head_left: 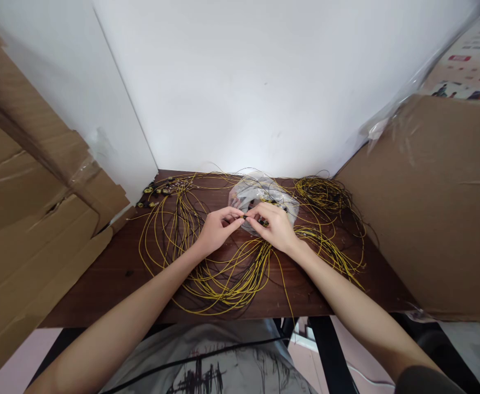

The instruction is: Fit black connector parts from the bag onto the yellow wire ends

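Note:
My left hand [220, 227] and my right hand [273, 223] meet over the middle of the table. Between their fingertips is a small black and yellow part [245, 217], pinched from both sides; its exact kind is too small to make out. Just behind the hands lies a clear plastic bag [240, 192] with small dark and yellow pieces in it, partly hidden by my right hand. A bundle of yellow and black wires [240, 290] curves across the table in front of the hands, running up beneath my right hand.
More wires [178, 219] loop at the left, ending in several small black and yellow parts [152, 190]. A tangled wire coil [324, 194] lies at the back right. Cardboard [30, 219] flanks the left side, a large carton [437, 208] the right. A white wall [248, 82] rises behind.

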### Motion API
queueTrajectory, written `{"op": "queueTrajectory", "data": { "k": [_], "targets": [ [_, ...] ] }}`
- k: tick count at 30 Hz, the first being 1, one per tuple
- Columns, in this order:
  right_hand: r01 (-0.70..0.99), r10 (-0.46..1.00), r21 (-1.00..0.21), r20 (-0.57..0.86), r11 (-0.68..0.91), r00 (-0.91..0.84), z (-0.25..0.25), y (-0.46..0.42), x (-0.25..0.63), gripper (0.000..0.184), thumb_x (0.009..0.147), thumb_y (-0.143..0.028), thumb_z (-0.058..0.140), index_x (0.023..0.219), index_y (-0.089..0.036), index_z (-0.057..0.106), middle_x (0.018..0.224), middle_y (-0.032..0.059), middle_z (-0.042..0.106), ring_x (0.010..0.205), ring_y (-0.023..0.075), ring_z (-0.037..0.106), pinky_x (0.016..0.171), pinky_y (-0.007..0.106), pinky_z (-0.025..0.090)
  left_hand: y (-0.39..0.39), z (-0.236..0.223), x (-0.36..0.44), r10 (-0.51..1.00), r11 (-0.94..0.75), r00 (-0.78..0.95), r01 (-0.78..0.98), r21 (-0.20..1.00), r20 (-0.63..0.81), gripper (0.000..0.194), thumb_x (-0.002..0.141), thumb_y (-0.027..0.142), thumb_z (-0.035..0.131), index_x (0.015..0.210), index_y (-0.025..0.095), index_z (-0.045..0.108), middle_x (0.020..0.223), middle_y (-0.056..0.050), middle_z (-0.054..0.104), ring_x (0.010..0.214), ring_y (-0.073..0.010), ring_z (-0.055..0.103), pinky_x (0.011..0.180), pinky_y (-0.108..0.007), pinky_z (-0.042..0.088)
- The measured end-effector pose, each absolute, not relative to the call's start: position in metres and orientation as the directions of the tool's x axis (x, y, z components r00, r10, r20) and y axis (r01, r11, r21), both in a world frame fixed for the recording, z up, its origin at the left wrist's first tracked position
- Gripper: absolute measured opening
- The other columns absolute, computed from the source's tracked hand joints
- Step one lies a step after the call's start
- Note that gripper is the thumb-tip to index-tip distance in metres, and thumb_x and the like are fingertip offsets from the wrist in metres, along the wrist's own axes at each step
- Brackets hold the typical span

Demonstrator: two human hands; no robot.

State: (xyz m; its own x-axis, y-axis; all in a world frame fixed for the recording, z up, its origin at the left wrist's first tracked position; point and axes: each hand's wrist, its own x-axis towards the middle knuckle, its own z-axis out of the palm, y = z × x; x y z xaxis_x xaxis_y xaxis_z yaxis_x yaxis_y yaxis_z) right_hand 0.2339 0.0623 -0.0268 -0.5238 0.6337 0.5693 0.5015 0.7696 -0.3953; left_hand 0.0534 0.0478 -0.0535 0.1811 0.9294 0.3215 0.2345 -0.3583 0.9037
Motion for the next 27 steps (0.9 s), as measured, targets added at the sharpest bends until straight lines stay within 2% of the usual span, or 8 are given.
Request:
{"op": "queueTrajectory", "data": {
  "k": [7, 18, 27],
  "targets": [
    [0.504, 0.632, -0.391, 0.575, 0.770, -0.520, -0.0276, 0.0627, 0.2343, 0.010, 0.086, -0.021, 0.052, 0.087, -0.017, 0.061, 0.079, 0.0047, 0.063, 0.075, 0.0164, 0.057, 0.070, 0.029, 0.045, 0.0480, -0.0539, 0.0533, 0.926, -0.364, 0.188, 0.228, 0.903, 0.326, 0.021, 0.079, 0.029, 0.060, 0.092, 0.013, 0.065, 0.088, -0.007, 0.068, 0.077, -0.0157, 0.063, 0.073, -0.027, 0.050],
    [0.505, 0.628, -0.384, 0.581, 0.773, -0.518, -0.0260, 0.0616, 0.2338, 0.011, 0.086, -0.022, 0.051, 0.086, -0.017, 0.061, 0.078, 0.0048, 0.063, 0.074, 0.0162, 0.056, 0.069, 0.028, 0.044, 0.0475, -0.0513, 0.0536, 0.928, -0.364, 0.181, 0.250, 0.897, 0.327, 0.020, 0.080, 0.029, 0.060, 0.090, 0.013, 0.067, 0.086, -0.007, 0.068, 0.074, -0.0151, 0.061, 0.068, -0.026, 0.048],
    [0.510, 0.638, -0.391, 0.564, 0.766, -0.524, -0.0280, 0.0629, 0.2346, 0.012, 0.088, -0.024, 0.051, 0.087, -0.017, 0.060, 0.076, 0.0041, 0.061, 0.072, 0.0156, 0.055, 0.068, 0.028, 0.043, 0.0461, -0.0493, 0.0539, 0.933, -0.353, 0.176, 0.255, 0.900, 0.315, 0.023, 0.080, 0.030, 0.059, 0.092, 0.013, 0.069, 0.090, -0.008, 0.070, 0.079, -0.0172, 0.063, 0.073, -0.028, 0.049]
  ]
}}
